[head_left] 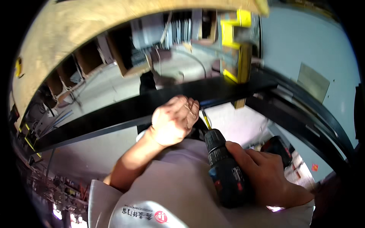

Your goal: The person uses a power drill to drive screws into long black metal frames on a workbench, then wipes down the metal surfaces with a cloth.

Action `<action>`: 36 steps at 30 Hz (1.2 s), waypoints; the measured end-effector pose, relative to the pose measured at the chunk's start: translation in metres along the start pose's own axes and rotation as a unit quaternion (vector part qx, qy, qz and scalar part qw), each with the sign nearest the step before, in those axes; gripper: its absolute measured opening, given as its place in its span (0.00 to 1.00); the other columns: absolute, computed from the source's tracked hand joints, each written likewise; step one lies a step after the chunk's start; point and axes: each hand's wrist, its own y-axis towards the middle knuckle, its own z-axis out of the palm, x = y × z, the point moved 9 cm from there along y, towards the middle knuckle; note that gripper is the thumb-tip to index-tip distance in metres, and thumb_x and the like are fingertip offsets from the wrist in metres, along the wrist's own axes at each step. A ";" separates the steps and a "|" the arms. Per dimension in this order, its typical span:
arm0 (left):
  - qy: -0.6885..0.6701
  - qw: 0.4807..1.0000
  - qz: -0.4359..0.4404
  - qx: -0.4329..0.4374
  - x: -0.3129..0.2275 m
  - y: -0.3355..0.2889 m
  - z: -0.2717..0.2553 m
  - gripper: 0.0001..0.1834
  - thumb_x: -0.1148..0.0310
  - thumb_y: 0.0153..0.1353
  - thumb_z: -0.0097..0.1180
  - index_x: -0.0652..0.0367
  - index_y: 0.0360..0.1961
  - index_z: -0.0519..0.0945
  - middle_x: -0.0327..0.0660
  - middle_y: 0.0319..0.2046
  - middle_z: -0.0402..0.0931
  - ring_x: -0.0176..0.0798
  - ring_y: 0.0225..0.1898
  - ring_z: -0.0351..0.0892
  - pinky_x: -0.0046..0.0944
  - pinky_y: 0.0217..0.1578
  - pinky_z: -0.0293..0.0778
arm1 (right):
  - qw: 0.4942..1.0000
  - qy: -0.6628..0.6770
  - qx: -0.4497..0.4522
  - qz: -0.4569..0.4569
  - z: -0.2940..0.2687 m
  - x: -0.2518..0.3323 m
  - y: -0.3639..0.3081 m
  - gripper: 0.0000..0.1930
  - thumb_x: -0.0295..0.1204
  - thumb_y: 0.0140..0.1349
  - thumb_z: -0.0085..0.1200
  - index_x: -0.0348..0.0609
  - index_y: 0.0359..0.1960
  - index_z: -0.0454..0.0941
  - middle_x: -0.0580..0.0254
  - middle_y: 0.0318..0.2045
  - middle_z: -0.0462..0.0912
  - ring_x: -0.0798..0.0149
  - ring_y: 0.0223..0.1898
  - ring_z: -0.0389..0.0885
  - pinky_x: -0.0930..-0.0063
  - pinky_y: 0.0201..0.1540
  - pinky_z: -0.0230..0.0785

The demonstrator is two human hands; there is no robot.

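Note:
My right hand [266,173] is wrapped round the grip of a black cordless drill [228,173]. From the drill's chuck a thin bit with a yellow section [207,120] points up at the near edge of a long black metal profile [114,111]. The bit's tip is close to that edge; whether it touches I cannot tell. My left hand [173,119] is closed against the profile just left of the bit, its fingers curled and partly hidden. What they hold, if anything, does not show. The drill's battery end [277,150] sticks out beyond my right hand.
Across the far side runs a wooden board [76,22]. Black curved bars [311,133] join the profile on the right. A wooden post with yellow edging [244,62] stands at its right part. Cardboard boxes [87,59] and stacked grey strips [178,32] lie below, beyond it.

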 end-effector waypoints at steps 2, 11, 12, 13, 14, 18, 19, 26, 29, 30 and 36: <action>0.002 1.000 -0.006 0.001 0.000 -0.004 0.006 0.17 0.76 0.46 0.74 0.68 0.40 0.86 0.47 0.34 0.84 0.48 0.36 0.85 0.43 0.36 0.82 | 1.000 0.023 -0.006 0.014 -0.003 0.000 0.000 0.40 0.30 0.55 0.66 0.43 0.72 0.65 0.53 0.34 0.84 0.48 0.31 0.87 0.57 0.30 0.76; 0.033 0.999 -0.008 0.025 0.000 -0.007 0.006 0.17 0.67 0.50 0.71 0.62 0.41 0.84 0.43 0.32 0.81 0.49 0.36 0.81 0.45 0.35 0.80 | 0.986 -0.122 -0.102 -0.049 -0.011 0.022 -0.019 0.35 0.29 0.51 0.66 0.41 0.66 0.75 0.47 0.32 0.86 0.45 0.33 0.86 0.54 0.36 0.77; 0.034 0.999 -0.014 0.038 0.000 -0.006 0.006 0.17 0.66 0.51 0.71 0.62 0.41 0.84 0.43 0.31 0.80 0.49 0.36 0.81 0.46 0.35 0.80 | 0.980 -0.107 -0.135 -0.098 -0.017 0.027 -0.024 0.34 0.28 0.50 0.64 0.41 0.64 0.77 0.46 0.28 0.84 0.44 0.32 0.86 0.55 0.36 0.76; 0.038 0.998 -0.021 0.047 0.001 -0.005 0.005 0.17 0.65 0.52 0.70 0.61 0.41 0.84 0.43 0.30 0.79 0.49 0.35 0.81 0.46 0.34 0.80 | 0.967 -0.103 -0.171 -0.156 -0.022 0.035 -0.026 0.36 0.28 0.48 0.64 0.42 0.65 0.76 0.46 0.28 0.84 0.43 0.32 0.85 0.54 0.36 0.76; 0.037 0.997 -0.034 0.060 0.003 -0.004 0.003 0.16 0.63 0.55 0.68 0.61 0.40 0.84 0.43 0.29 0.78 0.50 0.34 0.81 0.47 0.34 0.79 | 0.972 -0.136 -0.131 -0.138 -0.022 0.040 -0.030 0.36 0.28 0.48 0.65 0.44 0.65 0.76 0.46 0.29 0.85 0.42 0.33 0.85 0.54 0.37 0.77; 0.019 0.996 -0.065 0.065 0.003 -0.007 0.000 0.11 0.63 0.56 0.64 0.59 0.31 0.81 0.48 0.32 0.82 0.53 0.37 0.83 0.51 0.39 0.81 | 0.962 -0.159 -0.147 -0.165 -0.057 0.101 -0.050 0.33 0.29 0.50 0.70 0.49 0.62 0.79 0.49 0.38 0.89 0.48 0.39 0.89 0.61 0.43 0.80; 0.008 0.989 -0.112 0.099 0.012 -0.010 0.010 0.12 0.62 0.57 0.64 0.61 0.29 0.81 0.50 0.32 0.83 0.56 0.37 0.84 0.52 0.39 0.81 | 0.954 -0.105 -0.190 -0.208 -0.066 0.113 -0.052 0.33 0.27 0.51 0.70 0.50 0.63 0.79 0.50 0.41 0.90 0.52 0.43 0.91 0.64 0.47 0.80; 0.094 0.980 -0.068 0.159 0.029 -0.025 0.027 0.07 0.68 0.51 0.59 0.57 0.24 0.87 0.48 0.28 0.86 0.52 0.35 0.87 0.49 0.39 0.83 | 0.890 0.170 -0.225 -0.359 -0.079 0.222 0.099 0.43 0.17 0.56 0.66 0.33 0.74 0.61 0.55 0.50 0.84 0.64 0.51 0.83 0.71 0.59 0.74; 0.148 0.970 -0.044 0.190 0.032 -0.049 -0.022 0.08 0.64 0.50 0.59 0.55 0.23 0.87 0.44 0.27 0.85 0.48 0.36 0.86 0.47 0.38 0.81 | 0.842 0.273 -0.207 -0.417 -0.064 0.255 0.201 0.42 0.16 0.60 0.64 0.34 0.76 0.56 0.56 0.49 0.84 0.63 0.52 0.85 0.68 0.59 0.74; 0.154 0.966 -0.060 0.199 0.039 -0.063 -0.041 0.08 0.64 0.50 0.59 0.55 0.22 0.87 0.44 0.27 0.85 0.48 0.36 0.86 0.47 0.39 0.81 | 0.834 0.278 -0.214 -0.426 -0.062 0.269 0.227 0.40 0.16 0.61 0.63 0.34 0.74 0.58 0.55 0.50 0.85 0.63 0.53 0.85 0.67 0.60 0.74; 0.234 0.936 -0.172 0.197 0.096 -0.175 -0.170 0.10 0.61 0.48 0.61 0.56 0.25 0.84 0.46 0.31 0.83 0.49 0.40 0.83 0.48 0.45 0.77 | 0.816 0.255 -0.292 -0.428 -0.046 0.303 0.324 0.34 0.20 0.62 0.65 0.34 0.69 0.64 0.51 0.52 0.85 0.61 0.53 0.84 0.68 0.60 0.73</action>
